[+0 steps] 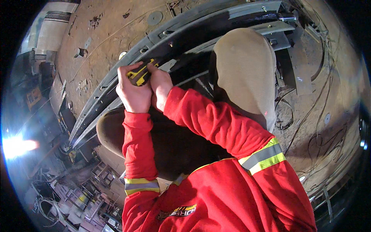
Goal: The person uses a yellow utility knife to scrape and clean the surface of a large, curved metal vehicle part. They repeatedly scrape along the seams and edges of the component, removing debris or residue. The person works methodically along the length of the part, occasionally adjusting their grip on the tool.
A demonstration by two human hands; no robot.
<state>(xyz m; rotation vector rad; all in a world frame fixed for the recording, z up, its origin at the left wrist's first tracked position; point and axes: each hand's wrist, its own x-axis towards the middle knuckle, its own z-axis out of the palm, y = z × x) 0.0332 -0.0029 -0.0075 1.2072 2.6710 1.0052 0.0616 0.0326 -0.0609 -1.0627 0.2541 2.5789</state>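
Note:
A compact yellow and black tool [138, 75], which looks like a tape measure, sits between my two hands over the long dark metal beams [205, 24]. My left hand [133, 93] is wrapped round its near side, thumb and fingers closed on the body. From the right, my right hand [160, 82] closes on its far end, the fingertips pressed at the yellow and black edge. Both wrists nearly touch. Whether any tape is drawn out cannot be made out. Several bolts [171, 44] stick out along the beams just beyond my hands.
My bent knees [245, 65] flank the beams. Cables [317, 116] lie on the brown floor at the right. A flat round disc [155, 17] rests on the floor beyond the beams. Bright glare [17, 147] shines at far left, above cluttered metal parts [83, 201].

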